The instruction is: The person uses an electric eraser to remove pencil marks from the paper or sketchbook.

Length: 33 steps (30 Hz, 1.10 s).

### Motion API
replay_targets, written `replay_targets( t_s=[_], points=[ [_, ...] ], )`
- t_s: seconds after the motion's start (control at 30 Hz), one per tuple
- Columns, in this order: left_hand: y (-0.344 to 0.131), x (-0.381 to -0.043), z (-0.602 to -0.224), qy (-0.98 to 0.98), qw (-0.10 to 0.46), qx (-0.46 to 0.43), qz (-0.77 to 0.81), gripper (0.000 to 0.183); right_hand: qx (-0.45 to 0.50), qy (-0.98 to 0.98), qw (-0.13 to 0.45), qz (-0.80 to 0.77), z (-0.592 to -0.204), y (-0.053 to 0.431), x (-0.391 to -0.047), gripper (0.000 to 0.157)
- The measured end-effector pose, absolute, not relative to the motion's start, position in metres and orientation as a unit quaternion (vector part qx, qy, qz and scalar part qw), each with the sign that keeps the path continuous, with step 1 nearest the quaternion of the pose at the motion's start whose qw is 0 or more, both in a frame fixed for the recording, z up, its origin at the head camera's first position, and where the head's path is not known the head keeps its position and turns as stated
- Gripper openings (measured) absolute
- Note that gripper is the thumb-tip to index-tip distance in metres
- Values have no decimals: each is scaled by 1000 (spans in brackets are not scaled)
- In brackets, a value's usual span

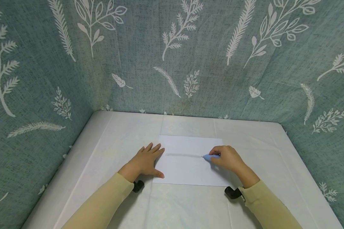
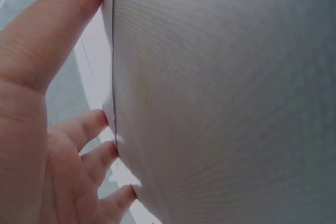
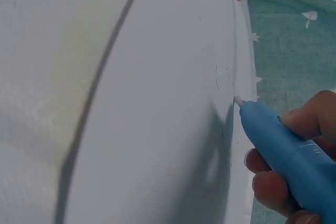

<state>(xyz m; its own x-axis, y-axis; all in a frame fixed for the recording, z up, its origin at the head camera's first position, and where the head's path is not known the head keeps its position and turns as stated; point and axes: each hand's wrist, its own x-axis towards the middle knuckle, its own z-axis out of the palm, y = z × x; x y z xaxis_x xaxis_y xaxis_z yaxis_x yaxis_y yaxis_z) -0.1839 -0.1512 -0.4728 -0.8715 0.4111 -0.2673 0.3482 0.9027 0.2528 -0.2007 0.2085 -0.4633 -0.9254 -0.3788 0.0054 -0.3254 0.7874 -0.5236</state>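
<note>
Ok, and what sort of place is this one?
Probably a small screened-off indoor booth: leaf-patterned green cloth stands around three sides of a white-covered table, where a sheet of paper lies.

Bright, clear head view; dim, hazy wrist views.

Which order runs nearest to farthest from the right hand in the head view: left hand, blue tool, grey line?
1. Blue tool, held in the right hand.
2. Grey line, on the paper, left of the tool.
3. Left hand, at the paper's left edge.
</note>
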Motion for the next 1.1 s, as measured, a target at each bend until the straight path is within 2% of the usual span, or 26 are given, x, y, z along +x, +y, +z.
replay_targets(
  t_s=[1.1],
  points=[
    [-149,-186,-470,963,169,190,90,116,-187,943,60,-270,-461,205,-203,10]
  ],
)
